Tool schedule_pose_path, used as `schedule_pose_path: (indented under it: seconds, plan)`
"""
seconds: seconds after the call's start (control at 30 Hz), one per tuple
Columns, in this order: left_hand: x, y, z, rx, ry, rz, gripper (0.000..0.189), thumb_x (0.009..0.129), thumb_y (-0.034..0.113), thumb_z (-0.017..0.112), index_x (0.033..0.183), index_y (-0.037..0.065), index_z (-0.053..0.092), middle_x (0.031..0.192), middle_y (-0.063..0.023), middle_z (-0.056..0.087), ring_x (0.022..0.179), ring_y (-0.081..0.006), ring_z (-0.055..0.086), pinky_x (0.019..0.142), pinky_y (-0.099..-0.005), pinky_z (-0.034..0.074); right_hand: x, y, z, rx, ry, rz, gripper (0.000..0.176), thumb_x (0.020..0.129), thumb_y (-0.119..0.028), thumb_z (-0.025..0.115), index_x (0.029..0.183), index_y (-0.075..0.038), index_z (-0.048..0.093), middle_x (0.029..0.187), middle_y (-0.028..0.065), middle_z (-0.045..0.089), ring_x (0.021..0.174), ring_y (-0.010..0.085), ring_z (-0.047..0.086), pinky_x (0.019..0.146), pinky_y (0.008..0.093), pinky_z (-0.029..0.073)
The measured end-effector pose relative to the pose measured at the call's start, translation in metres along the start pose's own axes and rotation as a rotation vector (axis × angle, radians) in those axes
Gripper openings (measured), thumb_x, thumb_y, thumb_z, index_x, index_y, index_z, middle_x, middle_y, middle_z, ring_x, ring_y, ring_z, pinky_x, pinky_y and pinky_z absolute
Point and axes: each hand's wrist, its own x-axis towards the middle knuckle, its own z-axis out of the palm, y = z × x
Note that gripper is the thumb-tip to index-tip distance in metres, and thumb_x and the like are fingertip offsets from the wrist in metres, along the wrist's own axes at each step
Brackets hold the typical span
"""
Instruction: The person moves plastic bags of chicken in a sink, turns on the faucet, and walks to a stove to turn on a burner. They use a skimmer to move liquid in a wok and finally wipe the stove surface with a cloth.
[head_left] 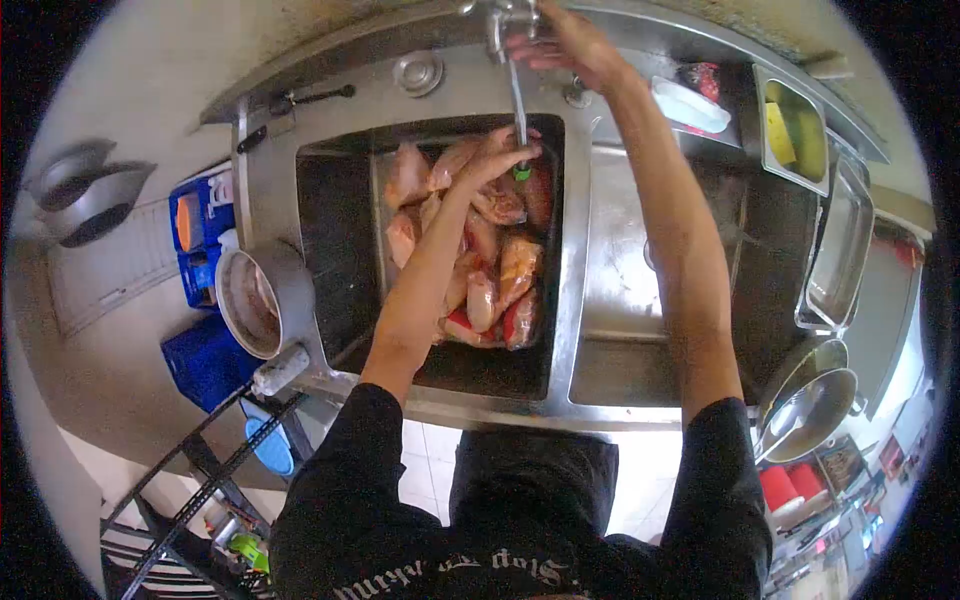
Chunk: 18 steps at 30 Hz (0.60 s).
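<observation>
My left hand (500,165) is over the packed raw meat (482,240) in the left sink basin, beside the green-tipped end of the faucet spout (519,110). Its fingers point right, and I cannot make out whether they grip anything. Up at the back wall, my right hand (565,50) is beside the metal faucet (497,28), its fingers apart and nothing visible held in it. The meat pieces, several in clear plastic bags, fill a container inside the dark left basin (345,230).
The right basin (620,250) lies under my right forearm. A large pot (262,300) stands at the left edge. Pans (815,410) are at the right edge. Behind the right basin are a white tray (690,107) and a metal pan with a yellow sponge (779,135).
</observation>
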Motion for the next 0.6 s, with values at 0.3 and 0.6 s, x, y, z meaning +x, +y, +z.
schedule_pose_path:
  seconds: [0.3,0.6]
  plan:
    - [-0.019,-0.007,-0.011,0.072,0.084,0.032,0.041,0.074,0.02,0.067,0.107,0.004,0.05,0.094,-0.0074,0.06,0.087,-0.0166,0.057,0.078,-0.0283,0.046,-0.005,-0.003,-0.002,0.031,-0.098,-0.07,0.06,0.084,-0.052,0.039,0.122,-0.005,0.037,0.104,0.0132,0.05,0.09,0.0213,0.052,0.076,0.0321,0.046]
    - [-0.156,-0.007,0.013,0.157,0.484,0.229,0.027,0.084,0.011,0.052,0.109,0.003,0.047,0.102,-0.0073,0.053,0.093,-0.0166,0.053,0.083,-0.0288,0.042,0.014,0.009,-0.014,0.284,-0.232,-0.192,0.027,0.087,-0.033,0.048,0.099,-0.009,0.05,0.086,0.0045,0.05,0.068,0.0165,0.053,0.061,0.028,0.049]
